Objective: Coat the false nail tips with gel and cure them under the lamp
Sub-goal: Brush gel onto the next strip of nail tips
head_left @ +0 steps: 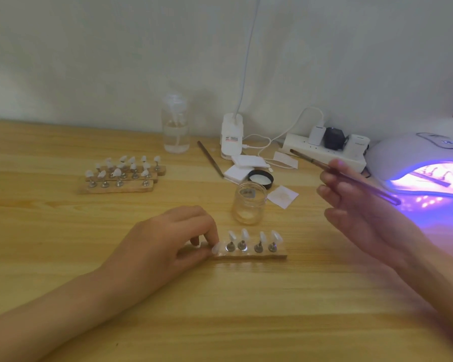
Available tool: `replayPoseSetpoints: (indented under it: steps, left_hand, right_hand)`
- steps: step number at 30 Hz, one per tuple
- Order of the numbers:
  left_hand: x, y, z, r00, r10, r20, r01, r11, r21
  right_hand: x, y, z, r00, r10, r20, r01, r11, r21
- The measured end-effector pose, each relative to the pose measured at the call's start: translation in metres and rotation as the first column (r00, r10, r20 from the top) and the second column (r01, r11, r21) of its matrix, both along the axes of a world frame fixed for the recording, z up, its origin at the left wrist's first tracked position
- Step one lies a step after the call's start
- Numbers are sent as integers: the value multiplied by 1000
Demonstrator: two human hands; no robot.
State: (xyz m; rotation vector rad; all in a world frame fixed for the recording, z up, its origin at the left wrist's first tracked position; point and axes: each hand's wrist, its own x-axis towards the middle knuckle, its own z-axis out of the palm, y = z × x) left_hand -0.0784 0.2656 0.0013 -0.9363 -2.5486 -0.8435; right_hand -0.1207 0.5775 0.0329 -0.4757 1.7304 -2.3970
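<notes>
Your pale wooden table (63,257) carries everything. At the far right the white domed curing lamp (416,158) glows violet, its mouth turned toward you so a strip can slide straight in; something long lies inside, too blurred to name. At the back left three wooden strips of white nail tips on metal stands (120,173) sit together, well apart from the work, likely parked as a batch. Nearest you lies the single wooden strip with false nail tips on small metal stands (249,246), set square in front for easy reach. Your left hand (168,246) pinches its left end, fingertips closed on the strip and the end tip, probably to steady it. Your right hand (351,202) hovers above, fingers loosely curled around a thin dark brush (351,176), clear of the tips. Between lamp and strip stands an open clear glass jar (250,202) with a little pale gel at the bottom, its black lid (260,176) lying just behind. A clear plastic pump bottle (175,126) further back is partly filled with clear liquid
</notes>
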Motion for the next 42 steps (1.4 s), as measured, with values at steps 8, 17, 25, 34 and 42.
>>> replayPoseSetpoints:
  steps: [8,17,25,34,42]
  left_hand:
    - [-23,5,26,962,-24,274,-120,860,496]
    - [-72,31,12,827,-295,479,-275,531,802]
    - [-77,32,2,856,-280,435,-236,536,810]
    - [-75,32,0,855,-290,430,-184,605,775]
    - [-73,35,0,887,-175,427,-196,693,693]
  right_hand:
    - [-22,-35,25,918,-197,-344,275,942,193]
    - [-29,-57,0,904,-123,-409,310,848,430]
    - [-30,-62,-3,912,-75,-403,284,826,488]
    - [-34,-59,-6,926,-244,-288,338,876,344]
    - [-37,-51,-21,917,-399,-6,399,916,44]
